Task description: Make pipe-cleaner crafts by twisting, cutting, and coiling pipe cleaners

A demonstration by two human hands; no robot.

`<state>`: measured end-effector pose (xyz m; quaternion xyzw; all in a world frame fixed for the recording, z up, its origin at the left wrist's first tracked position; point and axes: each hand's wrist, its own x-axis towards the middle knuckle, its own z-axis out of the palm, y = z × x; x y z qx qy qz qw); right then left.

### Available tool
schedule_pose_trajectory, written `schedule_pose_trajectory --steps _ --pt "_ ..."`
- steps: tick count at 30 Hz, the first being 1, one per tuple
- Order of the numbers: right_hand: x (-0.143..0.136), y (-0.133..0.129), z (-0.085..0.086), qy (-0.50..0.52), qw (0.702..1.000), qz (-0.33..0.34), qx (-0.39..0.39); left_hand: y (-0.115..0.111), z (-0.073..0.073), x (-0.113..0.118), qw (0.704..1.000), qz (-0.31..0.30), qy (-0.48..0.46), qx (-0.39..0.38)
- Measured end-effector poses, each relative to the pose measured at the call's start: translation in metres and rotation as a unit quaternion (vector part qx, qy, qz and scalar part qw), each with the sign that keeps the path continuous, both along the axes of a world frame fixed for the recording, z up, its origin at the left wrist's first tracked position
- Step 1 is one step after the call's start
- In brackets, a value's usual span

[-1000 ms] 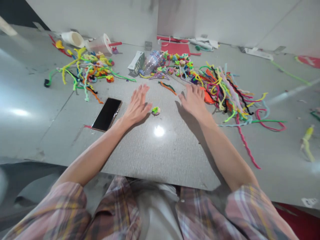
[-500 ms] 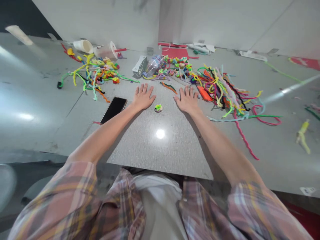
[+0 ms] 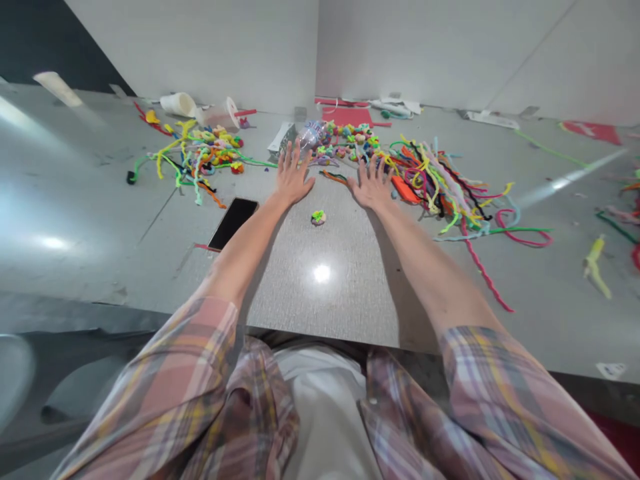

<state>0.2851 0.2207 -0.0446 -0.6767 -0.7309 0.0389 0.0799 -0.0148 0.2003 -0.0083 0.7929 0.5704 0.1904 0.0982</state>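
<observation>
Advance of left hand [image 3: 294, 180] and right hand [image 3: 371, 189], both splayed and empty, brings them near the plastic bottle [image 3: 311, 135] and chenille stems [image 3: 435, 175], leaving the green-topped chenille rosette [image 3: 319, 218] untouched on the tabletop [image 3: 307, 307].

Spread left hand [image 3: 294, 178] near bottle [image 3: 312, 135]
</observation>
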Motion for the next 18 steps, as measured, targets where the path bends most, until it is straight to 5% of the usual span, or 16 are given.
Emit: schedule_pose_trajectory --steps 6,14,18 --pt "0.0 0.02 0.004 -0.003 1.0 -0.007 0.006 -0.001 0.019 0.006 0.997 0.041 -0.067 0.023" --pt "0.001 0.057 0.003 -0.019 0.999 -0.004 0.044 0.02 0.045 0.008 0.951 -0.028 -0.307 0.021" --pt "0.006 0.087 0.002 -0.007 0.998 -0.009 0.066 0.036 0.053 0.009 0.975 -0.009 -0.219 0.023"
